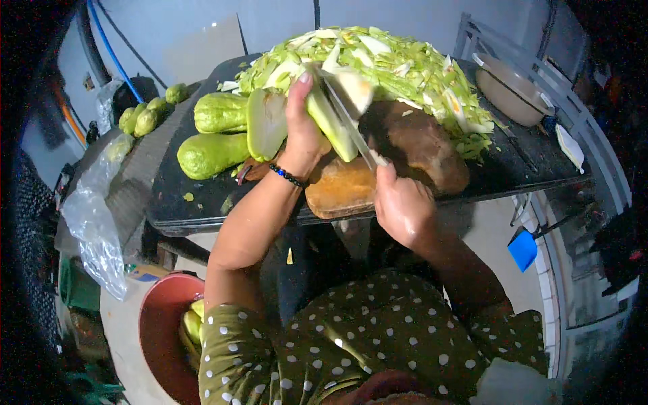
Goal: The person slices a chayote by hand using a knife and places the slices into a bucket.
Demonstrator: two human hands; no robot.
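Note:
My left hand (302, 121), a beaded bracelet at its wrist, holds a piece of chayote (331, 119) tilted above a wooden chopping board (344, 190). In my right hand (402, 205) is the handle of a knife (354, 134), its blade slanting up along the chayote's cut side. A pale piece (354, 91) beside the blade is blurred. Left of my left hand a cut chayote half (267, 124) shows its pale face, next to two whole green chayotes (221, 112). Behind both hands rises a large heap of chopped green and white pieces (405, 66).
The dark table (177, 212) bears everything. At its right stand a beige basin (511, 93) and another knife (521, 152). More chayotes (146, 121) and a clear plastic bag (96, 217) lie at the left. A red bucket (157, 329) with green contents stands below.

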